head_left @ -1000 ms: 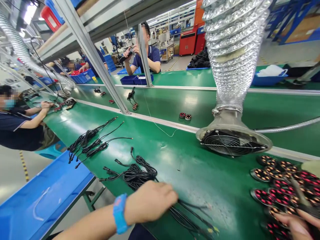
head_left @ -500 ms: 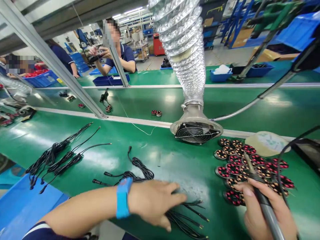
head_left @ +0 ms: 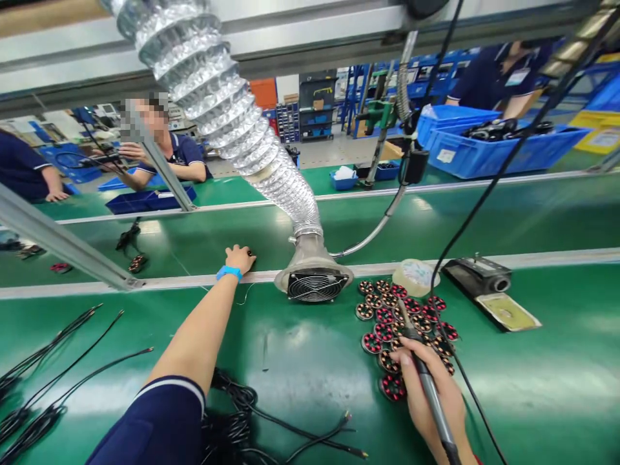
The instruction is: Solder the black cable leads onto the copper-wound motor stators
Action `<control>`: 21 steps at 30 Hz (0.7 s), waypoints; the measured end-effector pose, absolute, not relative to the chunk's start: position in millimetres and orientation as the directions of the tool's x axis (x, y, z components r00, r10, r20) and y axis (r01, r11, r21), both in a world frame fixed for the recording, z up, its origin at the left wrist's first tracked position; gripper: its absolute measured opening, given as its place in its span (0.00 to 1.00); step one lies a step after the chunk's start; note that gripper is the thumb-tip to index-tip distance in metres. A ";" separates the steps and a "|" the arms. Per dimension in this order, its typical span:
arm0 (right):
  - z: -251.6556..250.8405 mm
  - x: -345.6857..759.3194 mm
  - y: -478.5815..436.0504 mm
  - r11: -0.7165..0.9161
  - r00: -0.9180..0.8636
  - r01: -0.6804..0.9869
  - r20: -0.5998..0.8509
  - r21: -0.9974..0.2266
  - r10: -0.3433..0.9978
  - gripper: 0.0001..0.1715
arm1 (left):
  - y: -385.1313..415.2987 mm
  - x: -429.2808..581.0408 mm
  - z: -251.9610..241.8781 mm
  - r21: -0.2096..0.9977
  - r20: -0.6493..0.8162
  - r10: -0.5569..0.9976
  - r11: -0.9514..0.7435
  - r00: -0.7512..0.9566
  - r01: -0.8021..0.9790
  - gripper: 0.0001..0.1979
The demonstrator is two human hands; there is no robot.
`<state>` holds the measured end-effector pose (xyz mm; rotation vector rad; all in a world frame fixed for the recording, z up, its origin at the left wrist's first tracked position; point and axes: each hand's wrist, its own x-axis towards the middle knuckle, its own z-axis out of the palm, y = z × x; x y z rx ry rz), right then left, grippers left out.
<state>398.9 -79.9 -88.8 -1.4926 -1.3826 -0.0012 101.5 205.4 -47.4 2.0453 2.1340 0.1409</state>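
My left hand (head_left: 241, 258) reaches far forward across the green bench (head_left: 300, 361) onto the conveyor belt (head_left: 217, 236), with a blue band on the wrist. Its fingers curl down over something small and dark that I cannot make out. My right hand (head_left: 426, 400) grips a soldering iron (head_left: 429, 387) like a pen. The iron's tip points at a cluster of several round red-and-copper motor stators (head_left: 387, 316) lying on the bench. A bundle of black cables (head_left: 242, 426) lies by my left elbow.
A fume extractor fan (head_left: 314, 284) on a silver flexible duct (head_left: 242, 129) stands between my hands. A tape roll (head_left: 415, 276), an iron stand (head_left: 477, 274) and a sponge tray (head_left: 508, 313) sit at the right. More cables (head_left: 58, 368) lie left. Other people work beyond the belt.
My left hand left the cables near me and stretched out to the belt. My view swung right. My right hand with the soldering iron stays over the stators.
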 end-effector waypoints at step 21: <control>-81.1 401.3 -92.9 0.297 0.370 0.604 0.590 -0.739 0.717 0.14 | -3.0 228.7 -68.4 0.415 -0.030 0.394 -0.831 0.919 0.370 0.27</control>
